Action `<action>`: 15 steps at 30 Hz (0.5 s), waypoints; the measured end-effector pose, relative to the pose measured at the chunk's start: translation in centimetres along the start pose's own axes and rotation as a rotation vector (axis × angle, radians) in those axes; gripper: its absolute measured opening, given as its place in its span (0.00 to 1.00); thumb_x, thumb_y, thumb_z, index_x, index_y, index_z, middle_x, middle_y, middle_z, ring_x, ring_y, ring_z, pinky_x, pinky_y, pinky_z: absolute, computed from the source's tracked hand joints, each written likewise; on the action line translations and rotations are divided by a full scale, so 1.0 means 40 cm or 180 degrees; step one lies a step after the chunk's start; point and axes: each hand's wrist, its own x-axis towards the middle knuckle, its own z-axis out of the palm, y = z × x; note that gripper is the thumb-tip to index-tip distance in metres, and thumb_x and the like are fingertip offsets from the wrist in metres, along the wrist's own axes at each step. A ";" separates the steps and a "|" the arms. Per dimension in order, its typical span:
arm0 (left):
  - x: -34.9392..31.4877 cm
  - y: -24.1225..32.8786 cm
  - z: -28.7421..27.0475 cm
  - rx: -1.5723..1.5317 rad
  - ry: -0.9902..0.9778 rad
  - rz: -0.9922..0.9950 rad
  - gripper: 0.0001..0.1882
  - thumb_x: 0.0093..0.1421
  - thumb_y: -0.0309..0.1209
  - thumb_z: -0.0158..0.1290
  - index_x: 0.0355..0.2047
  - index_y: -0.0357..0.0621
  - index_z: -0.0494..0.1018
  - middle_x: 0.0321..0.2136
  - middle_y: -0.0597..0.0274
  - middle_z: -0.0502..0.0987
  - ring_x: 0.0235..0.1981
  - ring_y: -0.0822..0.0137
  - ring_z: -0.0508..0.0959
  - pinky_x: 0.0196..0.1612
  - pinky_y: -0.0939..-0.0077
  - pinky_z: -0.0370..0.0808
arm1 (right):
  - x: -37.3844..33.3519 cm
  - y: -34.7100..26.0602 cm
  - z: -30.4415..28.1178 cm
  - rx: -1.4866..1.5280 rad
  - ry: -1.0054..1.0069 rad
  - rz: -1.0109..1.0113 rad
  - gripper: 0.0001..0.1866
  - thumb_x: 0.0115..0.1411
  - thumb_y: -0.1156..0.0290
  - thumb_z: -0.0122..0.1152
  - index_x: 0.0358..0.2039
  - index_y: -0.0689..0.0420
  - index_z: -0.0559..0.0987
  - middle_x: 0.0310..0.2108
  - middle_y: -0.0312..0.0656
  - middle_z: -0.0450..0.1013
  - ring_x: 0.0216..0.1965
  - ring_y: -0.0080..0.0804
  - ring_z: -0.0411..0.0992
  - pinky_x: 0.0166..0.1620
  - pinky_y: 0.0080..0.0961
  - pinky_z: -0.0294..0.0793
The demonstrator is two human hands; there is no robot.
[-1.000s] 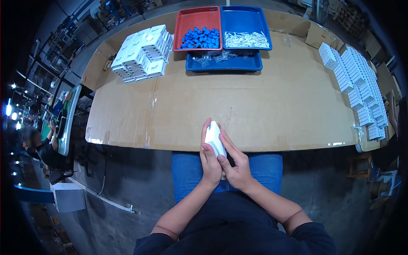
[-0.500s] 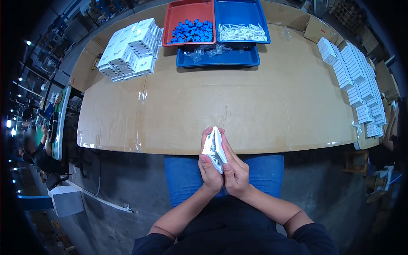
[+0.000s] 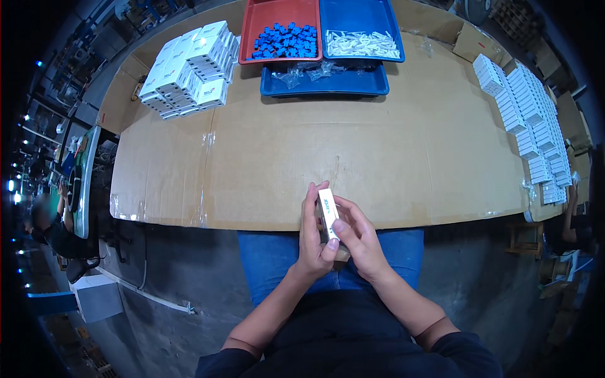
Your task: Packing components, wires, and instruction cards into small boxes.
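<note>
A slim white cardboard box (image 3: 328, 213) with small green print on its narrow side is upright between my two hands, over the near edge of the table. My left hand (image 3: 311, 244) is closed along its left side, the thumb near the lower end. From the right, my right hand (image 3: 364, 247) grips it too, thumb pressed on the narrow face and fingers curled behind. A brownish patch (image 3: 342, 254) shows at the lower end, partly hidden by the hands. The box's contents are out of sight.
White boxes (image 3: 183, 72) are stacked at the back left, with more rows (image 3: 528, 120) along the right. A red tray (image 3: 277, 12) holds blue plastic parts; a blue tray (image 3: 359, 14) holds white pieces. Below them, another blue tray (image 3: 324, 89) contains clear plastic. Co-workers sit at both sides.
The box was gaping, with its inside showing between two white panels. Now it is turned with its printed narrow side up, and my right thumb has moved onto that face.
</note>
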 end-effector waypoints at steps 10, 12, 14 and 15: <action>-0.004 -0.005 0.010 0.0633 0.0791 0.0902 0.47 0.64 0.60 0.46 0.64 0.24 0.61 0.52 0.39 0.70 0.52 0.50 0.75 0.54 0.57 0.74 | -0.022 0.003 0.072 0.0208 0.0044 -0.0111 0.32 0.69 0.74 0.60 0.69 0.69 0.60 0.65 0.54 0.66 0.66 0.35 0.67 0.65 0.29 0.70; -0.003 -0.002 0.009 0.0766 0.0926 0.1196 0.45 0.65 0.61 0.45 0.59 0.23 0.66 0.50 0.39 0.71 0.50 0.49 0.76 0.52 0.57 0.75 | -0.026 0.003 0.075 0.0213 0.0030 -0.0145 0.31 0.70 0.74 0.59 0.69 0.69 0.61 0.65 0.54 0.66 0.65 0.35 0.68 0.64 0.29 0.70; -0.018 0.003 0.009 0.0659 0.0912 0.0980 0.47 0.64 0.64 0.43 0.59 0.23 0.65 0.51 0.41 0.70 0.51 0.52 0.75 0.54 0.59 0.74 | -0.033 0.006 0.075 0.0015 0.0047 -0.0288 0.29 0.71 0.73 0.57 0.69 0.69 0.62 0.64 0.53 0.68 0.64 0.34 0.69 0.64 0.28 0.70; -0.023 0.005 0.010 0.0552 0.0896 0.0758 0.50 0.64 0.67 0.41 0.59 0.23 0.65 0.53 0.42 0.68 0.52 0.55 0.74 0.56 0.61 0.72 | -0.037 0.007 0.076 0.0013 0.0046 -0.0292 0.29 0.71 0.73 0.57 0.69 0.69 0.62 0.64 0.53 0.68 0.64 0.34 0.69 0.64 0.28 0.70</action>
